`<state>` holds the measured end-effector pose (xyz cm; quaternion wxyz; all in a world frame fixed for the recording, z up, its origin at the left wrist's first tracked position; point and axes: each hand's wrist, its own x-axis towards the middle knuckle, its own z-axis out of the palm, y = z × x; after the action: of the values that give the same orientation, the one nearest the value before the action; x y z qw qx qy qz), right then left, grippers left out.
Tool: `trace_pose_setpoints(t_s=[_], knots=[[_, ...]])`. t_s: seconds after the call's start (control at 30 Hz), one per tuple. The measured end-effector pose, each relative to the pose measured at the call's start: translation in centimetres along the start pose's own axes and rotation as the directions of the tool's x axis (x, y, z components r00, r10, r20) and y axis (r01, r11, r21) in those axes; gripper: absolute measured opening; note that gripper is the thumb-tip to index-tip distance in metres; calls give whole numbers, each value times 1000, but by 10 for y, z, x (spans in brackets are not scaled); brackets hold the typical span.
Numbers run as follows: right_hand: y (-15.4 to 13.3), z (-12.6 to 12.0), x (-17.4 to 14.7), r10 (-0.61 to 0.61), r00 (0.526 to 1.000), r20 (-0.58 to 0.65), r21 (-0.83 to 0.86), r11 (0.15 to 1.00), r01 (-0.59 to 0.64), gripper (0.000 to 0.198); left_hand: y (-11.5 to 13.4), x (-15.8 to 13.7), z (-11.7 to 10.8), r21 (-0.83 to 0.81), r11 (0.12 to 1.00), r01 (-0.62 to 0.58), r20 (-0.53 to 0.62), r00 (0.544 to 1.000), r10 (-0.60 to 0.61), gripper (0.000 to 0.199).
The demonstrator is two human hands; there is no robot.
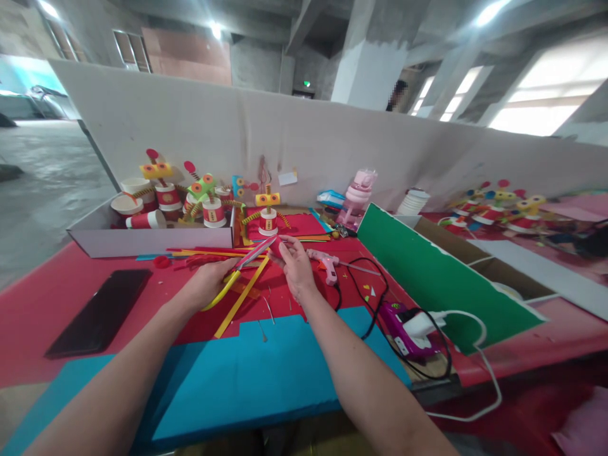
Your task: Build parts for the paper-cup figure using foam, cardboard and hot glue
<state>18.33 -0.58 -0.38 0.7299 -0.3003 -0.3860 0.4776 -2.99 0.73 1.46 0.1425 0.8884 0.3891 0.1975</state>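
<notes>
My left hand (207, 284) is closed on a pair of scissors (228, 285) with yellow handles, its blades pointing up and to the right. Between the fingers of my right hand (295, 265) is a small piece of red paper (275, 247), right at the blade tips. Whether the blades are cutting into the paper I cannot tell. Beneath the scissors a yellow paper strip (242, 297) lies slantwise on the table. Just right of my right hand rests a pink glue gun (327, 263). Behind my hands stands a paper-cup figure (268, 221) with a yellow head and coiled arms.
At the left are a black phone (99, 313) and a white box (156, 242) of cups and figures. A green-sided box (437, 272) and a purple power strip (407, 332) with cables occupy the right. Blue sheet (218, 386) covers the front; a pink bottle (357, 197) stands behind.
</notes>
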Motion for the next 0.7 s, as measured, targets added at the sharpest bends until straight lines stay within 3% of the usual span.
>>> trace_pose_setpoints(t_s=[0.7], knots=[[-2, 4, -2, -24, 1000, 17, -41, 999, 24, 26, -1, -1, 2, -43, 999, -13, -8, 1000, 13, 42]])
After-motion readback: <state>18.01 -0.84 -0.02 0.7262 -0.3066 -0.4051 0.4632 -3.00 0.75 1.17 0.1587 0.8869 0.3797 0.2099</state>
